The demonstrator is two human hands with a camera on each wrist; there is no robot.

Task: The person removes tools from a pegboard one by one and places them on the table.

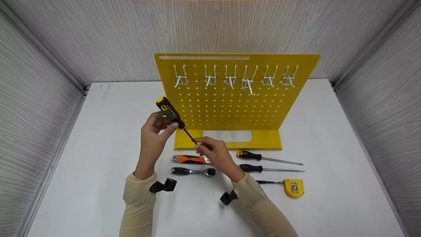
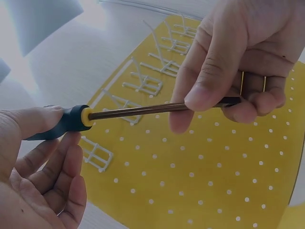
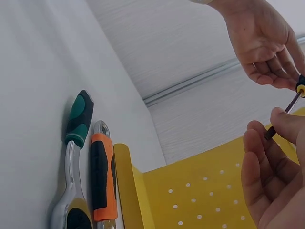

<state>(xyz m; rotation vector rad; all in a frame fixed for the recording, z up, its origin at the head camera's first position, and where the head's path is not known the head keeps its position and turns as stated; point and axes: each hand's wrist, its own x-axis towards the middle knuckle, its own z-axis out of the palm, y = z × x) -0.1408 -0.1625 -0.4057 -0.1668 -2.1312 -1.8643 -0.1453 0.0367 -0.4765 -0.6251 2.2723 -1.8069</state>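
Note:
A black-and-yellow screwdriver [image 1: 169,110] is held tilted in the air in front of a yellow pegboard [image 1: 230,105], its handle end up and to the left. My left hand [image 1: 152,138] pinches the handle near the shaft between thumb and fingers. Down at the other end, my right hand [image 1: 215,153] pinches the shaft close to its dark tip [image 2: 232,101], which shows past the thumb in the left wrist view. White double hooks [image 1: 210,79] are fixed in a row along the upper part of the pegboard.
On the white table lie an orange-handled tool [image 1: 190,159], its head hidden by my right hand, and a ratchet wrench [image 1: 194,171]. Further right are two screwdrivers [image 1: 251,155], a tape measure [image 1: 293,188] and a thin black tool [image 1: 271,182], partly behind my sleeve.

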